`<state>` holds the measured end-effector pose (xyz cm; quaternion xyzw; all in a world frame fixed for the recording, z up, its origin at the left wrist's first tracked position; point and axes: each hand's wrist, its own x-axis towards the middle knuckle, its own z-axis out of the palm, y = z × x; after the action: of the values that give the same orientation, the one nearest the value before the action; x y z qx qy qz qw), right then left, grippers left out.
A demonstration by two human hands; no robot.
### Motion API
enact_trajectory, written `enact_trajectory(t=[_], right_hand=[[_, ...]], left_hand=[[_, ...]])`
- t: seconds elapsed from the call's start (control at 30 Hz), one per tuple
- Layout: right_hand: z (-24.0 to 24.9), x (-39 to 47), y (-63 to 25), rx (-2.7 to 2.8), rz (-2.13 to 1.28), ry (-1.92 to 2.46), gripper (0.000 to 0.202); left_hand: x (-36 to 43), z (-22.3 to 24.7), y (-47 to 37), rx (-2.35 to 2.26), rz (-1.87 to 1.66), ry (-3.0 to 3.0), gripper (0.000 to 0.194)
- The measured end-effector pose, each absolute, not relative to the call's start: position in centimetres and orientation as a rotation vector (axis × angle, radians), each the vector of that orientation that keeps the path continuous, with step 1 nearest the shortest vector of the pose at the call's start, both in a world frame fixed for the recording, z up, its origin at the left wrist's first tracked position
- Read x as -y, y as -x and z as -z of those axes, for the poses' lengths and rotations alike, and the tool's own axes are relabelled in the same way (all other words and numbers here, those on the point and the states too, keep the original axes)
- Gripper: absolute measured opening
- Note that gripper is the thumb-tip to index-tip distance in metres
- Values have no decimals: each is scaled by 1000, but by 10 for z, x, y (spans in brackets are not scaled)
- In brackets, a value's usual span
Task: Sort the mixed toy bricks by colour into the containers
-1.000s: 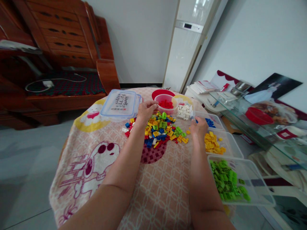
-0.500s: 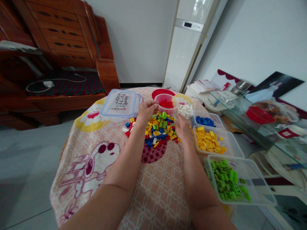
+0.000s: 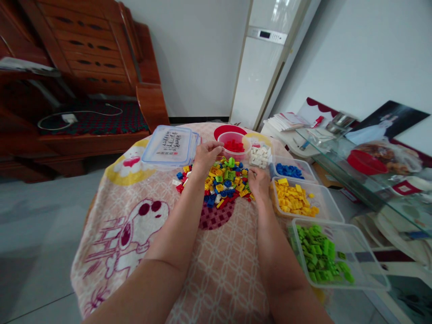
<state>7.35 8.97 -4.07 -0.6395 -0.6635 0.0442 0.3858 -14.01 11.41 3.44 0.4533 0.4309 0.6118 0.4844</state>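
A mixed heap of toy building bricks (image 3: 225, 183) in red, yellow, blue, green and white lies between my hands. My left hand (image 3: 208, 157) hovers over the heap's far left side, fingers pinched together beside the round bowl (image 3: 248, 154) of red bricks (image 3: 234, 146). Whatever those fingers hold, if anything, is too small to make out. At the heap's right edge, my right hand (image 3: 259, 182) has its fingers curled together low by the bricks; their contents are hidden. Just beyond it, white bricks (image 3: 259, 156) sit in a group.
Along the right stand clear boxes of blue bricks (image 3: 289, 170), yellow bricks (image 3: 293, 198) and green bricks (image 3: 320, 254). Stacked clear lids (image 3: 168, 146) lie at the back left. A red round lid (image 3: 222, 129) is behind the bowl. Right of the table is a glass shelf (image 3: 332, 155).
My right hand has drawn back slightly from the white bricks toward the heap's right edge, and its fingers have curled in. The left hand has hardly moved.
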Motion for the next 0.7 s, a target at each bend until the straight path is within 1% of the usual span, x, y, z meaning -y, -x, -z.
enact_trajectory(t=[0.13, 0.2, 0.33, 0.5, 0.7], right_hand=[[40, -88, -70, 1812, -142, 1446, 34], [40, -87, -67, 1895, -183, 1411, 33], [40, -88, -65, 1894, -187, 1558, 25], [39, -87, -72, 1747, -67, 1718, 23], [37, -83, -72, 1731, -42, 1786, 28]], left_hand=[[-115, -34, 140, -1060, -1480, -1109, 22], [-114, -35, 139, -1059, -1478, -1109, 22], [-114, -36, 139, -1058, -1483, -1102, 20], [-113, -37, 140, -1063, -1480, -1081, 19], [-112, -37, 141, -1070, -1486, -1092, 19]])
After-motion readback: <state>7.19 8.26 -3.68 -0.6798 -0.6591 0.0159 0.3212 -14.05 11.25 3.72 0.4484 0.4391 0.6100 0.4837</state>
